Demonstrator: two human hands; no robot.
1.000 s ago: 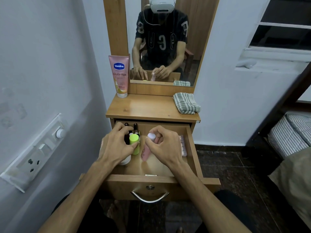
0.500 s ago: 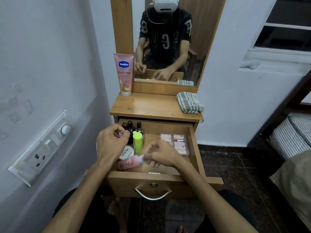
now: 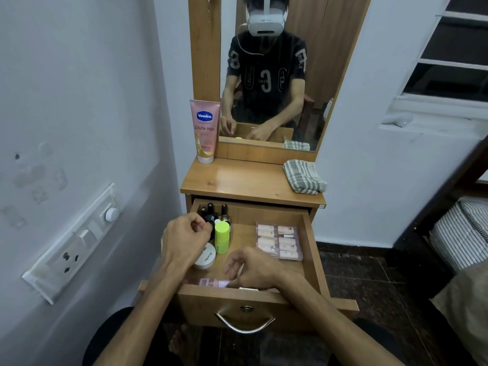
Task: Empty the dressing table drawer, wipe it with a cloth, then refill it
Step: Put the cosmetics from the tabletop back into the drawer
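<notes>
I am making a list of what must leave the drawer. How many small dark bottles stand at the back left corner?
3 dark bottles show clearly: back left, next to it, and further right. The left hand covers that corner, so more may be hidden.

Pink bottle goes from upright to flat at the drawer front

The right hand (image 3: 253, 268), which held the pink bottle (image 3: 211, 282) upright beside the green-capped bottle (image 3: 221, 237) a second ago, now sets it on its side along the drawer's (image 3: 313, 249) front wall; the left hand (image 3: 184, 240) lifts slightly, uncovering the white jar (image 3: 205, 257).
</notes>
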